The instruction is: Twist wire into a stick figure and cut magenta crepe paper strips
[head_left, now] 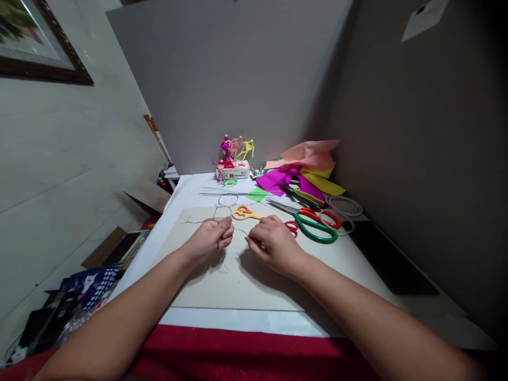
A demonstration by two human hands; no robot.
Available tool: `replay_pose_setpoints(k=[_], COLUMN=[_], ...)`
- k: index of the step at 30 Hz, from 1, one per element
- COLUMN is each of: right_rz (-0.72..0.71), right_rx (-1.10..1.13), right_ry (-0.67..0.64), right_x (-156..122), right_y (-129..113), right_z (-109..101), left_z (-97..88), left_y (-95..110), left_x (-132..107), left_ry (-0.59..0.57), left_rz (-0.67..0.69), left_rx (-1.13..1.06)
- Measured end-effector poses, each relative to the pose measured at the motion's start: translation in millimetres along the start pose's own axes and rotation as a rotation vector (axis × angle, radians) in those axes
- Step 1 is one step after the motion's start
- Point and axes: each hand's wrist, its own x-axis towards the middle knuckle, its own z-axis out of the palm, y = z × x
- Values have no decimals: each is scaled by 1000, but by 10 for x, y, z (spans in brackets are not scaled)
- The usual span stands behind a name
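Over the beige rectangular board (262, 291) on the white-covered worktop (246, 317), a figure of thin, twisted dark wire (223, 206) with a round looped head is held between both hands. The left hand (214, 235) has its grip closed around the body; the right hand (275, 241) pinches a wire limb. Small yellow-and-orange plastic scissors (246, 214) lie just beyond.

Figurines (237, 145) up on the box (238, 172), back of the worktop (246, 317); paper sheets (301, 159) right of them, scissors (296, 211) in front, wire figure (223, 207) left of those!
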Motion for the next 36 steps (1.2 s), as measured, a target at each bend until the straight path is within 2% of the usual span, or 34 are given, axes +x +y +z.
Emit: replay_pose_setpoints(k=[4,7,10,14,17,20,22,25,27,29,32,34,36], right_rz=[244,283,308,314,306,300,253,58,-16,67,258,295,289], right_rx=[801,1222,1386,1429,1331,993,591,-30,-201,-54,579,992,1225], right_ry=[-286,-386,-399,-365,-363,-347,-241,32,122,67,-201,-370,-434], right_x=[4,-6,-21,-33,-33,-24,-15,-6,-6,-6,-3,0,1], right_y=[31,65,82,88,86,66,45,13,-6,-17,5,42,74], right_z=[-14,-8,39,111,118,87,65,58,61,51,-2,-42,-59], left_z=[-45,-61,-65,-64,-59,-54,-48,-35,-34,-44,-67,-73,-68], left_y=[47,62,47,29,34,31,12,-26,-37,-26,13,35,45], left_x=[7,1,-3,-9,-25,-30,-16,17,31,31,11,-4,-16], left_ry=[7,-23,-36,-32,-51,-59,-50,-23,-7,3,-6,-30,-52], left_rz=[43,59,61,65,68,57,31,4,9,18,29,40,53], left_rx=[-46,-77,-95,-101,-84,-52,-15,30,28,11,-21,-48,-74])
